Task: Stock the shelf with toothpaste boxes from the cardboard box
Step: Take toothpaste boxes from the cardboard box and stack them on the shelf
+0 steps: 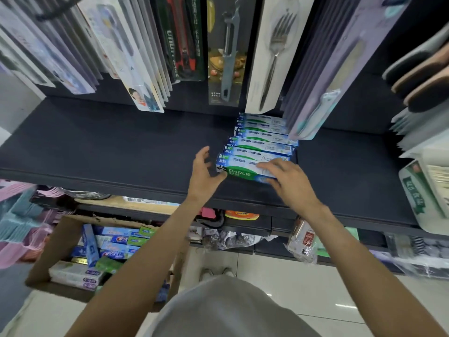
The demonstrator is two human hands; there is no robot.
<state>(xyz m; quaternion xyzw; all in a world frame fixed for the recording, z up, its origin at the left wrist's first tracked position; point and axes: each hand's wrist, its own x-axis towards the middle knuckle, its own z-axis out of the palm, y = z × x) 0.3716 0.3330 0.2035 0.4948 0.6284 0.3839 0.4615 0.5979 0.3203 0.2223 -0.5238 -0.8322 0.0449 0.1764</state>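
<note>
Nearest, right hand (283, 177) flat on front toothpaste box (245, 170) of a started row on the shelf (121, 152), left hand (202, 175) open beside its end; plenty still in the cardboard box (58, 242) below.

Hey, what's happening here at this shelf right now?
A person is stocking a dark shelf with toothpaste. A row of green and white Darlie boxes already lies there, and the right hand rests on the front box while the left hand touches its end with open fingers. Below on the left, the cardboard box still holds more toothpaste boxes.
</note>
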